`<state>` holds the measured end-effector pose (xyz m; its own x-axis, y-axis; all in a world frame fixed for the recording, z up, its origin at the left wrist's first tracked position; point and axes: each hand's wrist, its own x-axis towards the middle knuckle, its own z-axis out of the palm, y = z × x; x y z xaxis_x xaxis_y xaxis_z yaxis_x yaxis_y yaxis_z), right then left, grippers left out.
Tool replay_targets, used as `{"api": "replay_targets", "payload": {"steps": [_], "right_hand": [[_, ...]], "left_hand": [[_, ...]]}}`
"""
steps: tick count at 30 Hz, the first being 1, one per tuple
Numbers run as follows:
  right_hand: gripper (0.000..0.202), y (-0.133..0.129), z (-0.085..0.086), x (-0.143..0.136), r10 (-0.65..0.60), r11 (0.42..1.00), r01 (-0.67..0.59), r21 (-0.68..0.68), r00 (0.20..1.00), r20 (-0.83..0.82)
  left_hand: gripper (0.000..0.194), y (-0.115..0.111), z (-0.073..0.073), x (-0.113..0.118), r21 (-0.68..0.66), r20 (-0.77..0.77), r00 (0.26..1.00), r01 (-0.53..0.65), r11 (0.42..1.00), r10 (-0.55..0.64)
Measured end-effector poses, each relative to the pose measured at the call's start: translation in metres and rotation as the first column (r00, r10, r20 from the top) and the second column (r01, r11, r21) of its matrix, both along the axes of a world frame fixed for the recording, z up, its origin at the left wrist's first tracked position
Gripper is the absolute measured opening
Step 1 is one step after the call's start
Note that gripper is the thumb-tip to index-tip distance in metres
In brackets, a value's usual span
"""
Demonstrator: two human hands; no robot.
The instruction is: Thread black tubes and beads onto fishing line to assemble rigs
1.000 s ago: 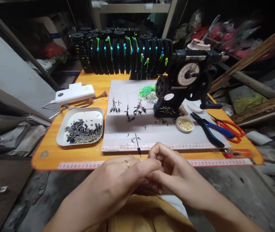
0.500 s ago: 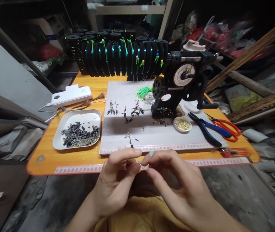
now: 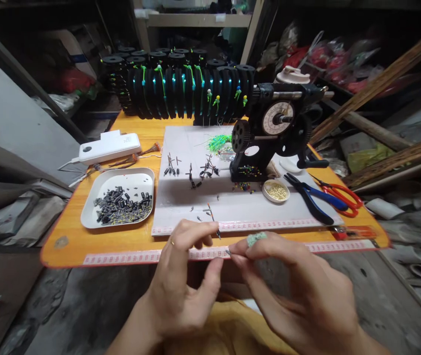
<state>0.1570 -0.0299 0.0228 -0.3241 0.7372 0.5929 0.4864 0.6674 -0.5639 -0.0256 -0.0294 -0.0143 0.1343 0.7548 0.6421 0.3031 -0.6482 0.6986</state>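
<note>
My left hand (image 3: pixel 186 276) is at the table's front edge, thumb and fingers apart, with nothing visible between them. To its right, my right hand (image 3: pixel 287 276) pinches a small grey piece (image 3: pixel 228 252) between thumb and index finger. A green wrap (image 3: pixel 256 239) covers part of a right finger. Just beyond the hands, a thin dark rod with an orange tip (image 3: pixel 212 217) lies on the grey board (image 3: pixel 180 207), with several tiny grey pieces around it. Farther back on the board stand small clusters of black parts (image 3: pixel 210 167).
A white tray (image 3: pixel 86 217) of small dark parts sits at left, near a white power bank (image 3: pixel 110 148). A black winding machine (image 3: pixel 254 158) with spools stands behind. Dish of gold beads (image 3: pixel 276 191), pliers (image 3: pixel 314 199) and red scissors (image 3: pixel 347 197) are at right.
My hands have moved apart; the left has opened, and the right keeps a small grey piece. The rod near the board's front edge has shifted right, and more tiny grey pieces show near it.
</note>
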Motion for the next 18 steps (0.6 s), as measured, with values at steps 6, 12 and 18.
{"api": "replay_targets", "payload": {"steps": [6, 12, 18], "right_hand": [[0.027, 0.0, 0.009, 0.011, -0.028, 0.997, 0.028, -0.073, 1.0, 0.0], [0.024, 0.003, 0.015, 0.017, -0.021, 0.987, 0.017, -0.162, 1.0, -0.023], [0.019, 0.017, 0.022, 0.016, 0.091, 0.896, -0.153, -0.416, 0.982, -0.165]], "left_hand": [[0.021, 0.015, 0.02, -0.002, 0.262, -0.211, 0.974, -0.026, 0.965, 0.084], [0.015, 0.027, 0.025, -0.008, 0.374, -0.317, 0.942, 0.017, 0.927, 0.11], [0.038, 0.027, 0.02, -0.003, 0.472, -0.253, 0.951, -0.037, 0.881, 0.176]]}}
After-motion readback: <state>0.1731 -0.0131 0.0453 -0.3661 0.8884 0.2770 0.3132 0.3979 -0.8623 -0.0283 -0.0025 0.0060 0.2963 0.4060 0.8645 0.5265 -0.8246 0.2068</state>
